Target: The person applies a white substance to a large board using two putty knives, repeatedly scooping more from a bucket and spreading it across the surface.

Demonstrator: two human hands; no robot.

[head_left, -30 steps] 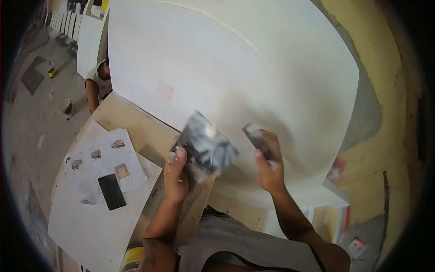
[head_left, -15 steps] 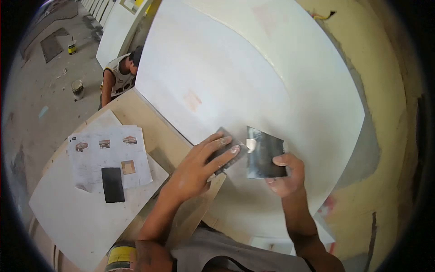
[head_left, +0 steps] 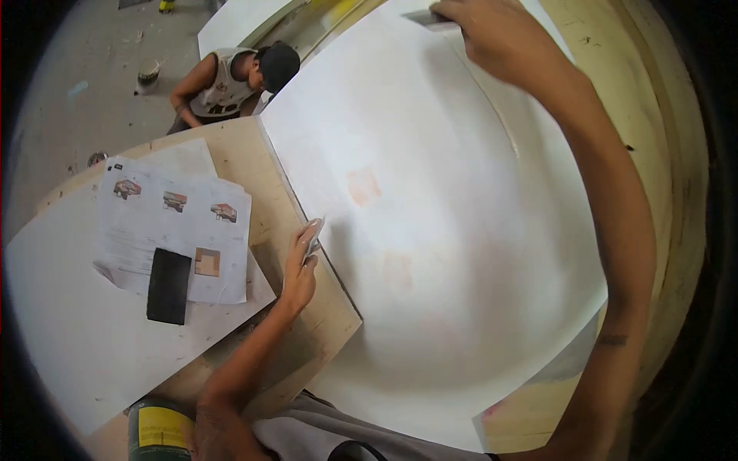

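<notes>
My right hand [head_left: 503,38] is stretched to the far side of a large white curved panel [head_left: 453,192]. It grips a flat, dark metal putty spreader [head_left: 430,18], whose blade lies at the panel's surface near a raised curved seam. Close to the panel's left edge, my left hand [head_left: 300,273] is closed on a second, smaller grey spreader [head_left: 314,237], seen almost edge-on and smeared with pale putty. Faint pinkish patches show on the panel's face.
Left of the panel, a wooden board [head_left: 265,200] bears a white sheet [head_left: 61,307], printed pages [head_left: 138,230] and a black rectangular pad [head_left: 168,286]. A yellow-labelled can [head_left: 161,430] stands at lower left. A person in a cap [head_left: 223,84] crouches beyond the board.
My hands have moved apart: the right has carried its spreader up to the panel's far side, the left has drawn back left with its own. The view has shifted.
</notes>
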